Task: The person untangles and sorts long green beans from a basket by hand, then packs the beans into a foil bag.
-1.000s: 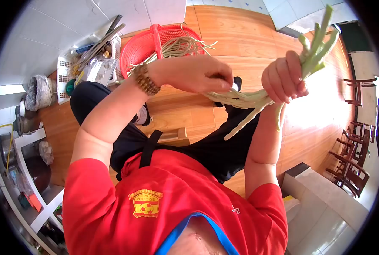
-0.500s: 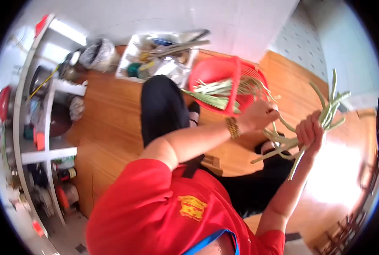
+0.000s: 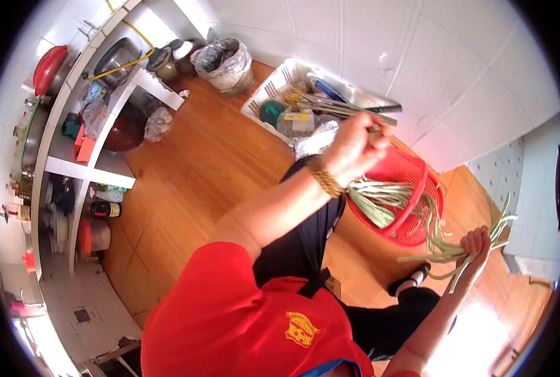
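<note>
My right hand (image 3: pixel 476 244) is closed around a loose bunch of long green beans (image 3: pixel 446 252), whose ends stick out on both sides of the fist. My left hand (image 3: pixel 358 143), with a gold bracelet (image 3: pixel 326 178) at the wrist, is raised with its fingers curled closed. A small brownish bit shows at those fingers, too unclear to name. Below and right of the left hand, a red plastic basket (image 3: pixel 432 217) stands on the floor. Pale green long strands (image 3: pixel 374 204) lie inside it, and thin tan strands (image 3: pixel 428 210) trail toward its right rim.
A white crate (image 3: pixel 252 108) of utensils and containers stands against the wall. Beside it is a bin lined with plastic (image 3: pixel 226 66). Tiled shelves (image 3: pixel 91 173) with pots and bottles run along the left. My legs (image 3: pixel 299 242) are spread around the basket's near side.
My left hand has left the beans and moved up and leftward, over the basket's left edge. My right hand still holds the bunch. The view has turned toward the shelves.
</note>
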{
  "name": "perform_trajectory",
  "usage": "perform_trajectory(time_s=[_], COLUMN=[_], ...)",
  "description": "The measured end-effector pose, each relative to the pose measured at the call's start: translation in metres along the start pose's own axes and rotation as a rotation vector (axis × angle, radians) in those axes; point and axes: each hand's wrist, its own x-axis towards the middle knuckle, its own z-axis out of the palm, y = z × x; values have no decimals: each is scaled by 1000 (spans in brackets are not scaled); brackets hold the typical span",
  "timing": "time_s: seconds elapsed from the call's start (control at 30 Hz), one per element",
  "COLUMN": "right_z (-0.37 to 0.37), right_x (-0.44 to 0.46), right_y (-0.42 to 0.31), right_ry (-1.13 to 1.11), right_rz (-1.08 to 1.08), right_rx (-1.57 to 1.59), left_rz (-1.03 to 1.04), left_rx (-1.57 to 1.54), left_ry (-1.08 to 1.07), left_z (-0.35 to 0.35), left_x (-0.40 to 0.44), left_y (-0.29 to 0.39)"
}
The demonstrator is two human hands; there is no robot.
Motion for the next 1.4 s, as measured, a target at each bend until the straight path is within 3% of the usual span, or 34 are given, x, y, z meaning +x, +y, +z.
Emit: perform_trajectory(time_s=[0.1,0.2,0.23,0.27,0.3,0.33,0.37,0.4,0.43,0.47,0.5,0.57,0.6,0.67,0.77,0.9,0.97,1.07,1.13,1.17,1.23,1.3,1.4], right_z=[-19,-32,-39,-45,-50,-50,-58,-70,-81,-84,-87,-90,-83,-53,-38,-23,-26,-22,-19,-19,-19,-22,-32], right_x=[17,22,22,22,21,19,17,16,14,14,11,8,5,7,9,2,-9,-24,-31,-35,-43,-48,-58], right_y=[13,22,24,25,27,29,31,32,34,34,32,30,30,30,19,4,-2,-13,-19,-23,-32,-37,-42], right_ry=[29,148,157,199,242,331,346,345,345,368,401,386,559,669,498,492,514,564,635,648,681,724,732], right_rz=[45,81,78,99,119,124,120,135,142,170,199,247,240,177,90,45,38,25,-6,-10,2,-38,-50], right_rx=[-3,-45,-47,-77,-105,-128,-126,-122,-116,-121,-128,-184,-280,-261,-211,-195,-198,-233,-274,-268,-329,-379,-343], left_rz=[98,247,469,375,696,646,686,531,545,494,598,670,613,487,91,-512,-749,-960,-1046,-891,-334,-382,-340], left_rx=[-3,-92,-53,81,-78,139,343,412,539,555,500,567,646,671,908,1437,1579,1815,1938,2004,2373,2330,1998], left_ry=[21,484,595,176,560,431,651,858,941,929,1047,957,876,787,367,-344,-647,-782,-540,-520,-473,-220,-6], left_z=[-58,-96,-110,-157,-148,-186,-170,-149,-199,-198,-204,-210,-222,-229,-167,-63,-69,-126,-167,-210,-240,-263,-338], left_x=[2,6,17,17,38,50,45,40,47,48,62,86,98,135,163,171,190,220,229,237,225,219,228], left_y=[82,173,209,266,303,365,377,386,423,423,413,374,356,314,208,54,-13,-111,-162,-183,-213,-226,-242])
